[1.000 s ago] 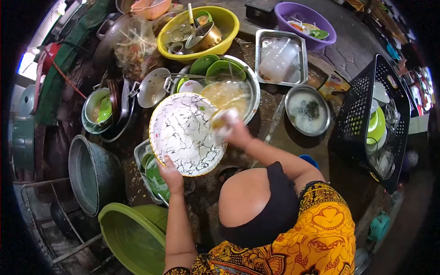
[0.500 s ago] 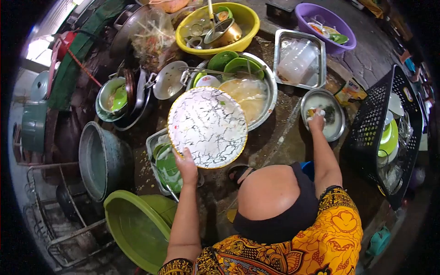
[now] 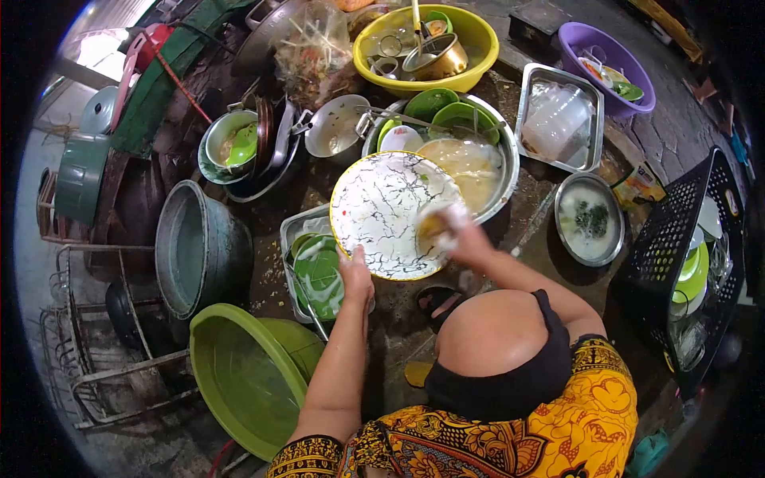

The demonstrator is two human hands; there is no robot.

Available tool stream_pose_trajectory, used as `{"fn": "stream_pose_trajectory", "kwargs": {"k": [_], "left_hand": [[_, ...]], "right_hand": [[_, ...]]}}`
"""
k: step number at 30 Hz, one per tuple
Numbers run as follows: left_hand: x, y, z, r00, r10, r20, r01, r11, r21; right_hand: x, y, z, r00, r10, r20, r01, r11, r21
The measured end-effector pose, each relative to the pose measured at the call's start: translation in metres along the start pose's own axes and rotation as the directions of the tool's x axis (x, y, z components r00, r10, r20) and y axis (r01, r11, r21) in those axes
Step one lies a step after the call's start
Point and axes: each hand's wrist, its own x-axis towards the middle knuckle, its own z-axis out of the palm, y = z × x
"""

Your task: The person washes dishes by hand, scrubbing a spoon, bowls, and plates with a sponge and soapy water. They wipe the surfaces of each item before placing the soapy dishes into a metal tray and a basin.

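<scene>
My left hand (image 3: 356, 277) grips the lower left rim of a large round plate (image 3: 382, 211), white with dark crackle lines and a yellow edge. The plate is tilted up over the floor. Against its right side is my right hand (image 3: 470, 241), smeared by motion, closed on a yellowish, foamy sponge (image 3: 433, 229). To the right stands a metal bowl (image 3: 570, 209) of whitish suds with a dark clump in it. Behind the plate, a wide metal basin (image 3: 510, 171) holds cloudy water and green dishes. Soapy green plates (image 3: 319, 267) lie in a metal tray below left.
Yellow tub (image 3: 478, 73), purple tub (image 3: 644, 99) and a metal tray with clear plastic containers (image 3: 558, 115) stand at the back. A black crate (image 3: 657, 263) of dishes is on the right. Green tub (image 3: 207, 350), grey tub (image 3: 169, 263) and wire rack (image 3: 119, 370) stand left.
My right hand has moved left from the suds bowl to the plate's face with the sponge. My left hand still holds the plate. The whole view has shifted slightly.
</scene>
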Motion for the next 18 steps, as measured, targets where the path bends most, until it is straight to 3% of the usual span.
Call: {"fn": "stream_pose_trajectory", "kwargs": {"k": [1, 2, 3, 5, 7, 8, 9, 11, 12, 14, 17, 18], "left_hand": [[-0.002, 0.001, 0.003, 0.998, -0.056, 0.0, 0.056, 0.992, -0.116], [-0.007, 0.006, 0.007, 1.0, -0.024, -0.007, 0.024, 0.996, -0.086], [-0.008, 0.007, 0.006, 1.0, -0.022, -0.015, 0.02, 0.996, -0.083], [-0.011, 0.007, -0.001, 0.996, -0.09, 0.017, 0.087, 0.986, 0.142], [-0.005, -0.023, -0.014, 0.995, -0.067, 0.072, 0.066, 0.998, 0.019], [-0.01, -0.016, -0.011, 0.995, -0.082, 0.052, 0.083, 0.997, -0.009], [-0.015, -0.008, -0.007, 0.995, -0.098, 0.033, 0.099, 0.994, -0.041], [-0.014, -0.01, -0.007, 0.997, -0.075, 0.018, 0.076, 0.996, -0.057], [-0.014, -0.012, -0.008, 0.998, -0.061, -0.005, 0.06, 0.996, -0.067], [-0.013, -0.012, -0.007, 0.995, -0.101, -0.028, 0.097, 0.988, -0.117], [-0.012, -0.021, -0.009, 0.989, -0.143, -0.045, 0.135, 0.979, -0.152], [-0.012, -0.024, -0.01, 0.989, -0.141, -0.038, 0.135, 0.982, -0.134]], "right_hand": [[0.004, -0.018, 0.019, 0.972, -0.002, 0.235, -0.023, 0.994, 0.104], [0.014, -0.027, 0.043, 0.921, -0.201, 0.334, 0.175, 0.979, 0.106], [0.018, -0.029, 0.067, 0.916, -0.361, 0.177, 0.37, 0.929, -0.02], [0.047, -0.022, 0.093, 0.923, -0.351, 0.156, 0.364, 0.929, -0.066], [0.08, 0.003, 0.103, 0.958, -0.095, 0.272, 0.16, 0.96, -0.23], [0.098, 0.019, 0.099, 0.964, 0.136, 0.227, -0.127, 0.99, -0.054], [0.098, 0.015, 0.077, 0.98, 0.023, 0.198, -0.016, 0.999, -0.034], [0.089, 0.037, 0.058, 0.987, -0.01, 0.16, 0.087, 0.87, -0.485], [0.08, 0.036, 0.055, 0.986, -0.013, 0.168, 0.095, 0.866, -0.49], [0.042, 0.02, 0.056, 0.985, 0.122, 0.12, -0.036, 0.835, -0.55], [0.015, -0.039, 0.06, 0.932, 0.109, 0.346, 0.028, 0.929, -0.37], [0.016, -0.031, 0.082, 0.95, -0.087, 0.299, 0.173, 0.946, -0.274]]}}
